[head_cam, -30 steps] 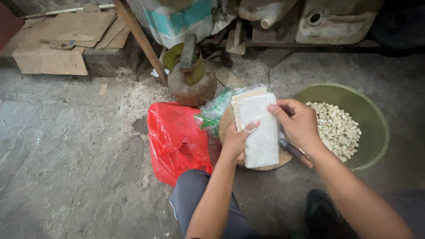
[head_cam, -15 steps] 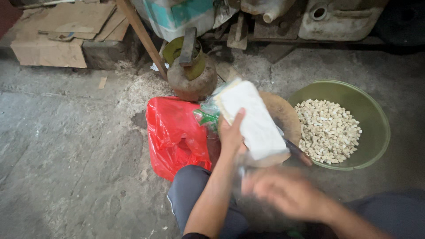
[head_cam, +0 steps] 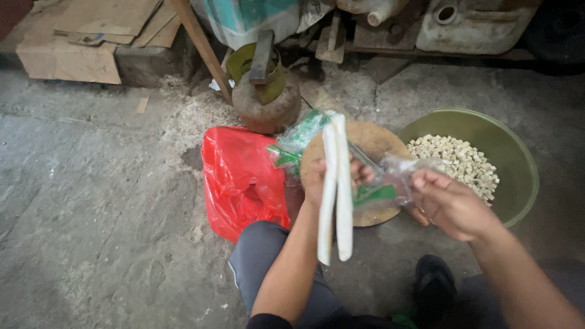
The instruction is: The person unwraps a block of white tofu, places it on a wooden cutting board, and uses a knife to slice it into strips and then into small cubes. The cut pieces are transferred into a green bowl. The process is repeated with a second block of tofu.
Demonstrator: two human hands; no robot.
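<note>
My left hand (head_cam: 323, 176) grips two long white slabs (head_cam: 336, 189) held on edge, upright, above a round wooden board (head_cam: 378, 141). My right hand (head_cam: 448, 204) pinches a clear plastic wrapper with a green print (head_cam: 390, 186), which stretches from the slabs toward the right. Behind the slabs lies more clear and green plastic wrapping (head_cam: 298, 141). Right of the board stands a green bowl (head_cam: 518, 164) holding several small white cubes (head_cam: 457, 161).
A red plastic bag (head_cam: 241, 180) lies on the concrete floor to the left of my knee (head_cam: 262, 256). A rusty round object (head_cam: 265, 100) sits behind the board. Cardboard (head_cam: 79, 36), a wooden stick (head_cam: 201, 45) and a white jerrycan (head_cam: 475, 24) line the back.
The white slabs have turned from flat to on edge in my left hand. My right hand dropped away, then came back up and now pulls the clear wrapper off to the right.
</note>
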